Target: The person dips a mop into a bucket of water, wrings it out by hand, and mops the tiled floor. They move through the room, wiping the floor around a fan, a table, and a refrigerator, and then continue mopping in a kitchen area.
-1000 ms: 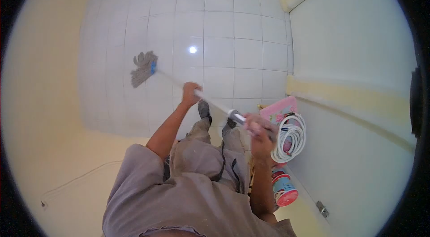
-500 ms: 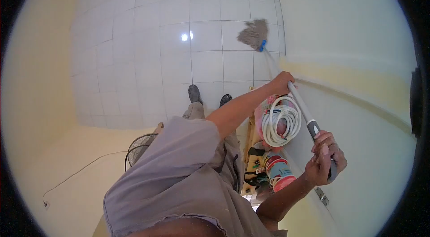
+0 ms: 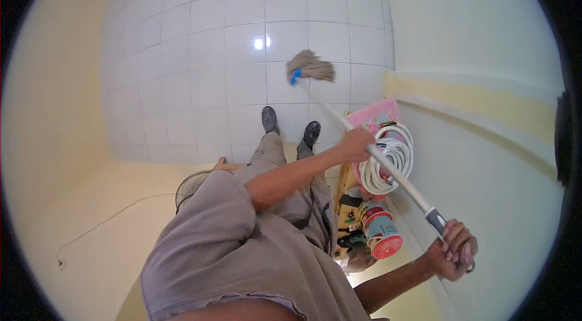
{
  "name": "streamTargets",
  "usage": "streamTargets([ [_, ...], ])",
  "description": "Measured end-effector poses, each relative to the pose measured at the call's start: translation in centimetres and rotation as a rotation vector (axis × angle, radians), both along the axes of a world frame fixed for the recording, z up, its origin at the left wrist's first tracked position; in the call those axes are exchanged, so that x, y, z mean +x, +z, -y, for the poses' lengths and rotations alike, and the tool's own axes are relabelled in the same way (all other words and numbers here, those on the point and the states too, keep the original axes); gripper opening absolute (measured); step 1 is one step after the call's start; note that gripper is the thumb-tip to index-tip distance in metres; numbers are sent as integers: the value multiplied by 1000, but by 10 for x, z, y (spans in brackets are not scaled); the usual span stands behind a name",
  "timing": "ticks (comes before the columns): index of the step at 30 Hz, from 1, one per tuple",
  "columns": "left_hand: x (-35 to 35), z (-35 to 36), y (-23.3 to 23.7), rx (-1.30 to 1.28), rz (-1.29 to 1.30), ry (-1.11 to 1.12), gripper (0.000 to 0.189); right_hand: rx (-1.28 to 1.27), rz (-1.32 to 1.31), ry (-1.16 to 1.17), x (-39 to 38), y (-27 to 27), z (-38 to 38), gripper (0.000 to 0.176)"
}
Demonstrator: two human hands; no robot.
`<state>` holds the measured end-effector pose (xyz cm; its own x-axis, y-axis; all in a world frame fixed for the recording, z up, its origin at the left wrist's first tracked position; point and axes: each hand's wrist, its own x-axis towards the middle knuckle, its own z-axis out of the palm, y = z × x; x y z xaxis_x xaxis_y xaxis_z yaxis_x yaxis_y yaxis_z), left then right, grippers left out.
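Note:
A mop with a pale handle [image 3: 400, 180] slants from the upper middle to the lower right. My left hand [image 3: 356, 144] is wrapped round the middle of the handle. Lower right, my right hand [image 3: 454, 250] grips the grey end of the handle, near the wall. The mop's beige string head [image 3: 314, 69], joined by a blue clamp [image 3: 296, 76], lies on the white tiled floor [image 3: 245, 84] ahead of my shoes.
Beside me on the right, a wooden stand [image 3: 343, 195] holds a coiled white hose [image 3: 388, 160], a pink cloth [image 3: 370, 113] and red-rimmed spools [image 3: 386, 246]. A pale wall [image 3: 479, 145] runs along the right. A fan [image 3: 190, 187] stands at the left.
The mop head has swept left and nearer to my feet, its strings now trailing right. My left hand has moved left and down with the handle; my right hand has shifted slightly down.

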<state>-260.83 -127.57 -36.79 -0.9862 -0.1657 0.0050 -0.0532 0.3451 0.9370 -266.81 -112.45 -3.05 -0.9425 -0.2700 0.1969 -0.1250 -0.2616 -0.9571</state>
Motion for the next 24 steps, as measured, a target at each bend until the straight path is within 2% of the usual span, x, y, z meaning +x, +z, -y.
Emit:
streamTargets([
  [1,22,6,-7,-7,51,58,26,-30,29,9,3,-13,-4,28],
  [2,46,16,-13,-15,100,118,25,-82,31,134,3,-36,-15,24],
  [3,72,29,-23,-29,58,190,25,87,-114,-27,15,-73,-20,21],
  [4,99,42,-35,-43,18,259,25,209,-251,-72,27,-98,-8,18],
  [5,126,50,-60,-167,-9,345,23,327,-386,-132,40,-123,5,15],
  [6,154,59,-84,-290,-43,428,21,399,-522,-75,50,-140,29,14],
  [7,181,79,-95,-247,128,418,19,506,-572,220,53,-156,25,17],
  [8,202,101,-102,-237,264,369,19,394,-160,347,67,-171,35,16],
  [9,218,114,-102,-345,372,401,18,259,262,366,80,-187,45,16],
  [10,244,125,-118,-410,187,565,18,204,744,316,93,-180,71,12],
  [11,262,137,-147,-370,332,573,18,32,668,429,96,-190,85,8],
  [12,258,143,-142,-391,461,499,19,-135,582,535,92,-204,88,9],
  [13,253,142,-138,-408,589,427,19,-148,476,489,85,-207,84,8],
  [14,237,131,-137,-443,486,460,20,-158,366,447,79,-212,78,7],
  [15,217,113,-135,-476,385,490,20,-165,259,405,72,-210,73,7],
  [16,197,94,-131,-506,284,521,20,-178,517,391,53,-197,56,19],
  [17,181,77,-162,-392,179,537,24,-152,532,368,34,-188,35,22],
  [18,151,50,-147,-421,212,616,30,34,283,220,25,-176,19,25],
  [19,119,29,-118,-390,218,583,30,249,66,29,16,-164,4,28],
  [20,89,7,-98,-358,225,549,29,233,-22,-16,6,-140,-10,29],
  [21,64,-20,-112,-281,-69,633,22,219,-110,-63,-4,-116,-23,30],
  [22,36,-40,-63,-220,-46,609,20,-184,192,168,-20,-79,-39,30],
  [24,-8,-78,-22,-87,40,395,30,-196,43,277,-27,-16,-50,31],
])
